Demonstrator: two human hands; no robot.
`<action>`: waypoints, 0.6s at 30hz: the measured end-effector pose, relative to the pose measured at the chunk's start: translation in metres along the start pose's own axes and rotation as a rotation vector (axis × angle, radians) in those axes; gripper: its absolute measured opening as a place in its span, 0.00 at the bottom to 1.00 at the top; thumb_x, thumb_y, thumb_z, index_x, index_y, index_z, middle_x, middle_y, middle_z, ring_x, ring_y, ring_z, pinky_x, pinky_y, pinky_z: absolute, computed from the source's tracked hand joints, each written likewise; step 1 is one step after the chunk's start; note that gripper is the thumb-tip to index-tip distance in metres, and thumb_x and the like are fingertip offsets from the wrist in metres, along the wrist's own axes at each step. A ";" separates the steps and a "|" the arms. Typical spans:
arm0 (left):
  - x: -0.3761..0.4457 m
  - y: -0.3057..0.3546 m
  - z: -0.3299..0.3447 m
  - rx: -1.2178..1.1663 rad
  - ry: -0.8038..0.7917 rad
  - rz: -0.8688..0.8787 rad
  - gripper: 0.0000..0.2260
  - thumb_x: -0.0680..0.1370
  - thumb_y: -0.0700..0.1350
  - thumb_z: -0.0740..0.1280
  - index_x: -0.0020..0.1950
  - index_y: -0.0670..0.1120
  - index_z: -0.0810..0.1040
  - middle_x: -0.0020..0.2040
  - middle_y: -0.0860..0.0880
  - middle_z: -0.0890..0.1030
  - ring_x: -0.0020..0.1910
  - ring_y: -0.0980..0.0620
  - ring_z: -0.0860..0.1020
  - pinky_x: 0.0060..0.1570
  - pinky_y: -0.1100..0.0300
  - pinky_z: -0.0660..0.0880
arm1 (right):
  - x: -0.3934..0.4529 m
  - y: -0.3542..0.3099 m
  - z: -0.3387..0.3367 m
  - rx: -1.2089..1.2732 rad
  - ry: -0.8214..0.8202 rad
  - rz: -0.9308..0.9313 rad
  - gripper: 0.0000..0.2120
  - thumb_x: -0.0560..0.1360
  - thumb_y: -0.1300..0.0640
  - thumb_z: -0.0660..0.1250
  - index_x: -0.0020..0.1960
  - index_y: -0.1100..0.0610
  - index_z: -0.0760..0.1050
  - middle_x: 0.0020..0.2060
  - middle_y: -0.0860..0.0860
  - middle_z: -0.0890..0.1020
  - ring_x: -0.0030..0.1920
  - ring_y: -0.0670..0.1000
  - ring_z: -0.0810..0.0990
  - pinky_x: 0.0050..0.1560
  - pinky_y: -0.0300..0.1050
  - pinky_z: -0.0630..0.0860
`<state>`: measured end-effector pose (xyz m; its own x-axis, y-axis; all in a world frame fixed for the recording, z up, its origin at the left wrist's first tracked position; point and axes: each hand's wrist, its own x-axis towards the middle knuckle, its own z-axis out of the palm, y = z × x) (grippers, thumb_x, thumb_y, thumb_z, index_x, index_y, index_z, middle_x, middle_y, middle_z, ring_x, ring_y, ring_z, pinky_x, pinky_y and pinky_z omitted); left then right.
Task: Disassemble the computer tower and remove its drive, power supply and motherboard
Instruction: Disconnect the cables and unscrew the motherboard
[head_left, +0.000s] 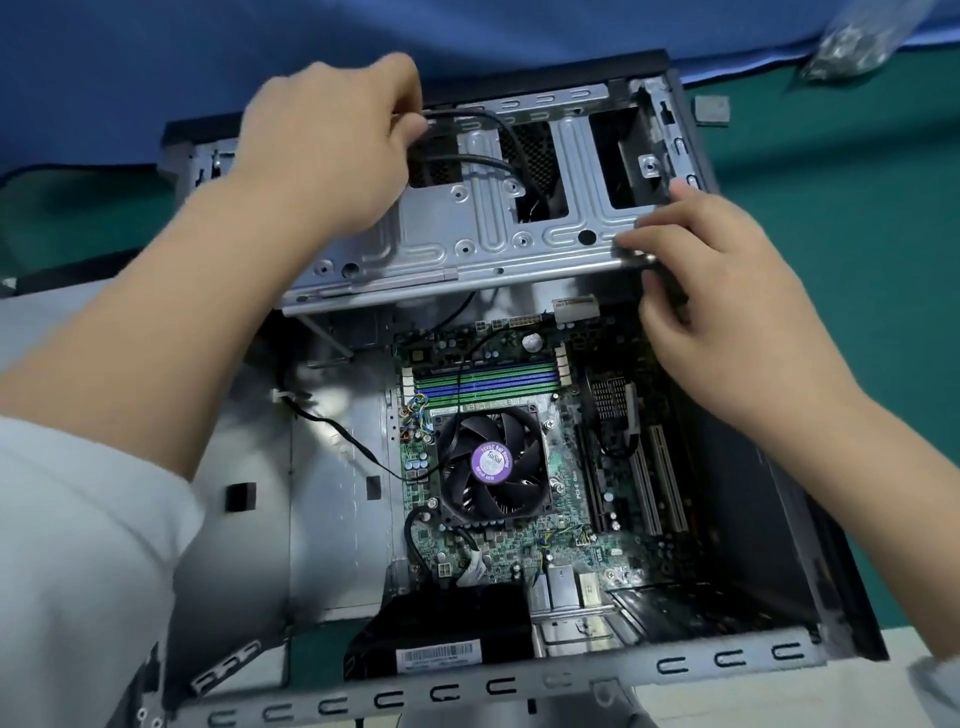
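The green-topped bench (857, 218) carries an open grey steel computer tower (332, 519) lying on its side, its interior facing up. A blue cloth (156, 62) covers the far part of the bench behind the case.

Inside the tower, the green motherboard (571, 530) lies flat on the case floor, right of centre. At the far end of the case, a silver stamped-metal drive cage (467, 234) spans the width above the board's upper edge; its bays look dark and hollow. Near the front edge, a black box with a barcode label (439, 644) sits low in the case.

On the motherboard, a black round cooler fan with a purple centre sticker (491, 462) sits in the middle, with green and blue memory slots (488, 382) just beyond it and pale expansion slots (660, 478) to its right.

The left hand (332, 140) reaches over the far left of the drive cage, fingers curled and pinching a thin black cable (478, 117) that loops across the cage top. The right hand (717, 291) grips the cage's near right edge, fingers on top and thumb below.

A small grey square (711, 110) lies on the bench beyond the case's right corner, and a blurred clear bag (852, 44) lies farther back.
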<state>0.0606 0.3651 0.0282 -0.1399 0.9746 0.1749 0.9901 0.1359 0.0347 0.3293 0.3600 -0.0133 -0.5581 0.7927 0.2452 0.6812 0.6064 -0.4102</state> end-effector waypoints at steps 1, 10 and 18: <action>-0.007 -0.002 -0.001 0.049 0.012 0.015 0.10 0.82 0.50 0.55 0.57 0.48 0.72 0.39 0.43 0.72 0.40 0.41 0.69 0.40 0.52 0.62 | 0.000 0.000 0.000 0.004 0.001 0.006 0.14 0.74 0.68 0.61 0.58 0.63 0.77 0.54 0.58 0.77 0.68 0.59 0.68 0.70 0.42 0.60; -0.024 0.005 0.006 0.201 0.054 0.134 0.26 0.77 0.63 0.55 0.56 0.41 0.73 0.54 0.37 0.74 0.55 0.38 0.68 0.51 0.44 0.65 | -0.001 -0.002 -0.002 0.005 -0.006 0.023 0.14 0.75 0.68 0.61 0.58 0.63 0.77 0.54 0.57 0.77 0.69 0.58 0.68 0.70 0.42 0.59; -0.011 0.024 0.004 0.095 0.001 0.373 0.25 0.75 0.64 0.55 0.65 0.52 0.71 0.59 0.45 0.74 0.58 0.41 0.67 0.55 0.47 0.63 | -0.001 -0.003 -0.003 0.006 -0.013 0.030 0.14 0.75 0.68 0.60 0.58 0.63 0.77 0.55 0.57 0.77 0.69 0.58 0.67 0.70 0.42 0.59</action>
<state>0.0858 0.3579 0.0227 0.2297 0.9602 0.1590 0.9696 -0.2116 -0.1229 0.3290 0.3573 -0.0097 -0.5436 0.8095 0.2218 0.6945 0.5822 -0.4228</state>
